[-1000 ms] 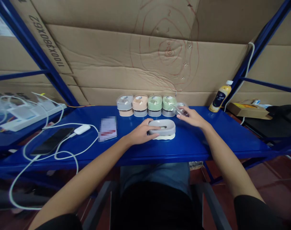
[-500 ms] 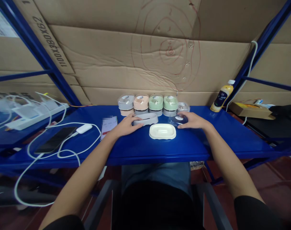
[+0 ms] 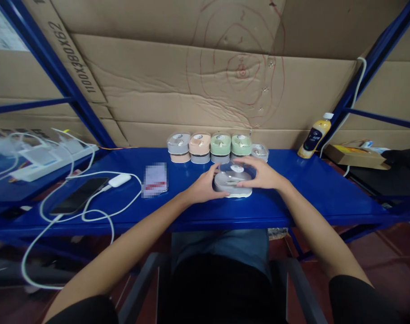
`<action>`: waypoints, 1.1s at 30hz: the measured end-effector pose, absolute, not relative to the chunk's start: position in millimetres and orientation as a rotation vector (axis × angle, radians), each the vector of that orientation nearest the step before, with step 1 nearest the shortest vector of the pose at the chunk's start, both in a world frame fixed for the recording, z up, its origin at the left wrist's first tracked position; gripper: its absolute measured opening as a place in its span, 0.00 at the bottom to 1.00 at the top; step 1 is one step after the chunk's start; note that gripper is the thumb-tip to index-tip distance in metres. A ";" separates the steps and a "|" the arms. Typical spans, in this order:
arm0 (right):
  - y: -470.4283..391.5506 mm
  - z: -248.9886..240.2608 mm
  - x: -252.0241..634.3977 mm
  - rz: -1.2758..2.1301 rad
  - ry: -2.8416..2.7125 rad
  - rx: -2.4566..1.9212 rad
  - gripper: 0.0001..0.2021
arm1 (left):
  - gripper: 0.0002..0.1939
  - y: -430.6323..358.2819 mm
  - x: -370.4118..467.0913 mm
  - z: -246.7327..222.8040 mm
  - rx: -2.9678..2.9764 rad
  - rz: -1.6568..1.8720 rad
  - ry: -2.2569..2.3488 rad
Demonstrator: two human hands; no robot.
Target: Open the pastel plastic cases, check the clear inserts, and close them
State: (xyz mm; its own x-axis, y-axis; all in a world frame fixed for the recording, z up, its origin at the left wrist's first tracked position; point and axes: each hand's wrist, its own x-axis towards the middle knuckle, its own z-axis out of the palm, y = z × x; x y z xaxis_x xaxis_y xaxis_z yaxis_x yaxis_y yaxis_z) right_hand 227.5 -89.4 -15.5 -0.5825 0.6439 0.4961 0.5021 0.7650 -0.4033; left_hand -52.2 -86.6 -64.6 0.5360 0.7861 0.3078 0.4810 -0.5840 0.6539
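Observation:
My left hand (image 3: 205, 186) curls around the left side of a grey oval box frame (image 3: 222, 187), thumb at the front. Under that frame the rim of the white oval base (image 3: 242, 195) shows along the table. From the right, my right hand (image 3: 265, 174) grips a clear plastic lid (image 3: 238, 168) with a round label, held over the grey frame. Whether the lid touches the frame I cannot tell. Behind stand stacked small boxes with clear lids: a grey one (image 3: 178, 144), a peach one (image 3: 200, 145) and two green ones (image 3: 220, 145). Another clear-lidded piece (image 3: 261, 152) is partly behind my right hand.
On the left lie a blurred-out phone (image 3: 155, 181), a dark phone (image 3: 79, 196), a white charging case (image 3: 120, 180) with looping cables, and a power strip (image 3: 53, 164). A juice bottle (image 3: 314, 137) and a cardboard box (image 3: 356, 155) stand right. Cardboard (image 3: 151, 81) backs the blue table (image 3: 198, 215).
My left hand has brought the grey frame rightward onto the white base. My right hand has carried the clear lid leftward over it.

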 end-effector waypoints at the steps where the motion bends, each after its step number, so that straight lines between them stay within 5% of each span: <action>1: -90.5 -16.7 224.1 0.290 -2.359 -0.855 0.41 | 0.65 -86.0 -51.9 -66.5 2.244 0.832 1.015; 15: -93.4 -28.8 209.7 0.299 -2.510 -0.965 0.44 | 0.69 -94.3 -49.2 -66.7 2.269 0.770 1.014; 22: -99.9 -27.0 225.5 0.420 -2.598 -1.043 0.55 | 0.66 -91.7 -59.7 -69.6 2.272 0.720 1.040; 33: -125.6 -29.6 399.5 0.095 -2.108 -2.221 0.56 | 0.48 -97.7 -59.9 -65.9 2.359 0.637 1.150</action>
